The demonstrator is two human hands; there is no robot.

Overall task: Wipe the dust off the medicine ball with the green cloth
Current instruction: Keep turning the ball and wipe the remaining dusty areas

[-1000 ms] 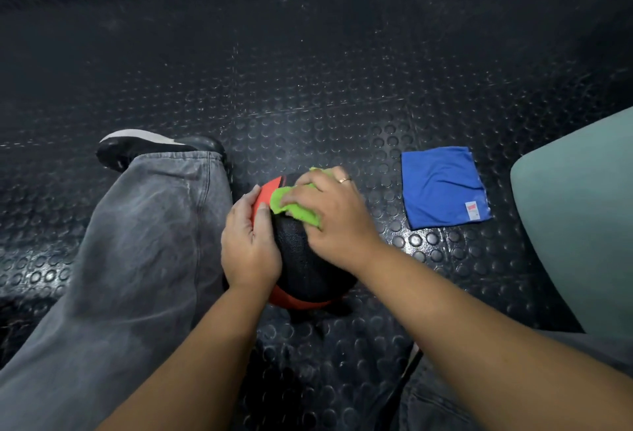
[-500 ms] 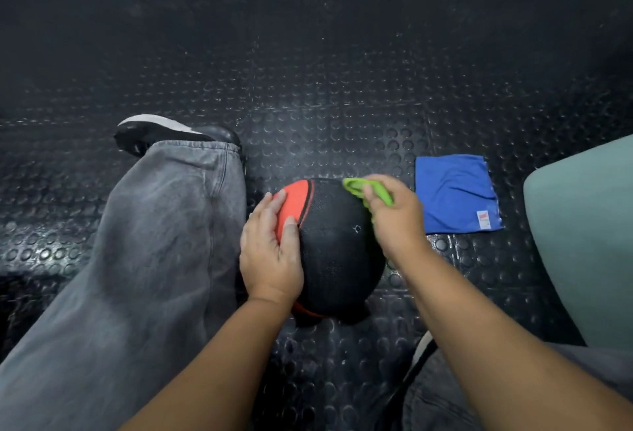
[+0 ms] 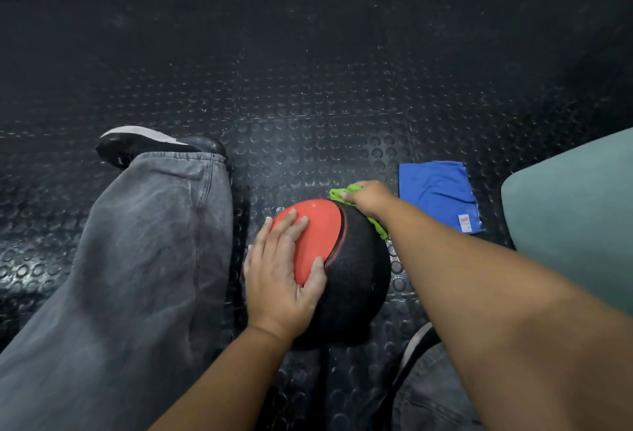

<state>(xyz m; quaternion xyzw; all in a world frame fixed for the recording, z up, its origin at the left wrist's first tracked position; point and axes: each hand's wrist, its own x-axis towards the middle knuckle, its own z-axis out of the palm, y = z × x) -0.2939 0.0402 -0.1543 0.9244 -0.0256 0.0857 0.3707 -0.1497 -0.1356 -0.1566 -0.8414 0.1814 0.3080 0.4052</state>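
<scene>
Fingers of the left hand (image 3: 279, 276) lay spread on the round red-and-black rubber medicine ball (image 3: 342, 269) on the studded floor, while the right hand (image 3: 368, 198) pinched the crumpled green cloth (image 3: 342, 193) against its far right side, the wiping seemingly midway.

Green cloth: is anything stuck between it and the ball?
Nothing visible. The right hand presses the green cloth straight onto the far side of the medicine ball, while the left hand steadies the ball's red panel.

The ball (image 3: 346, 259) is black with a red-orange panel. A bright green cloth (image 3: 342, 193) sits at its far edge, a blue cloth (image 3: 436, 191) right of it, on black floor (image 3: 308, 88) with raised dots.
</scene>
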